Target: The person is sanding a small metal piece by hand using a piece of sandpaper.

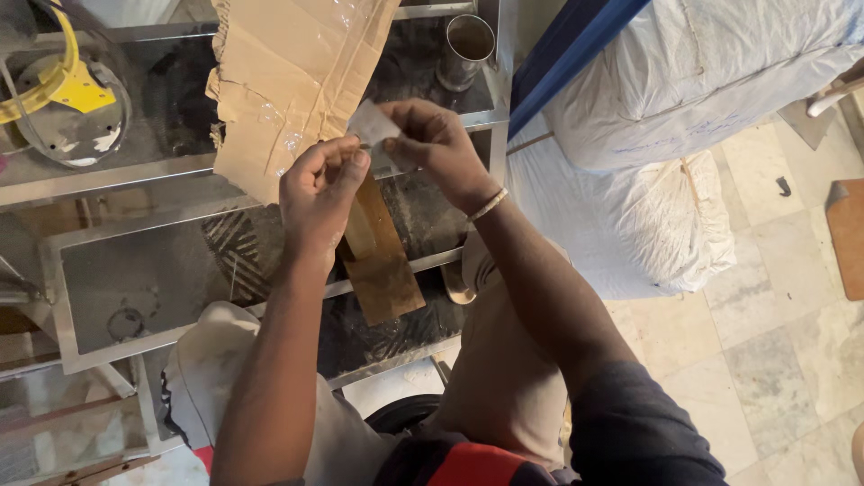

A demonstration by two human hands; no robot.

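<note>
White sacks (684,117) are stacked on the tiled floor beside the metal bench (117,270). Torn cardboard (288,81) lies across the bench's far edge. Above its near edge, the right hand (432,144) and left hand (319,193) pinch a small clear packet (372,126) between closed fingertips.

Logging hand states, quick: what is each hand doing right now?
Left hand: fingers pinched shut at the edge of the small pale sheet.
Right hand: closed, holding the sheet.
</note>
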